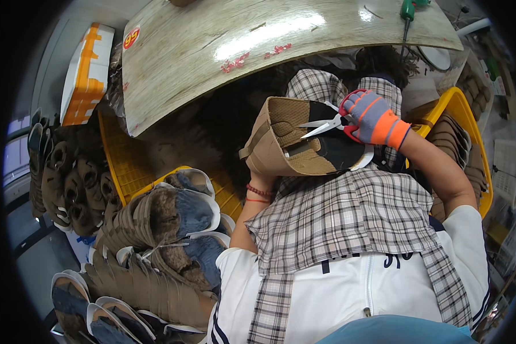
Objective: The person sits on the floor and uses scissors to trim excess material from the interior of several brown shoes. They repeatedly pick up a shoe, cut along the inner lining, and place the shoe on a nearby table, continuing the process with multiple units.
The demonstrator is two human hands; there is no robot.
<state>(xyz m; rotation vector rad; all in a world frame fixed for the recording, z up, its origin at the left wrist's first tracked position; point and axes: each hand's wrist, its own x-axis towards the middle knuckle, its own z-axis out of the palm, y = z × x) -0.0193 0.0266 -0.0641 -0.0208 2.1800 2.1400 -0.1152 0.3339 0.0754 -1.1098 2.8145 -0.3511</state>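
Observation:
A brown shoe upper with a mesh lining and a black inner part is held up over my lap. My left hand grips it from beneath and behind; most of its fingers are hidden by the upper. Red-handled scissors are in my right hand, which wears a grey and orange glove, its fingers closed round the handles. The scissor blades are spread apart and point left, over the upper's opening. Whether they touch the material I cannot tell.
A worn wooden table stands ahead, with a green-handled tool near its right end. Stacked uppers pile up on the left by a yellow crate. Another yellow crate of brown pieces is at right. A taped white box stands far left.

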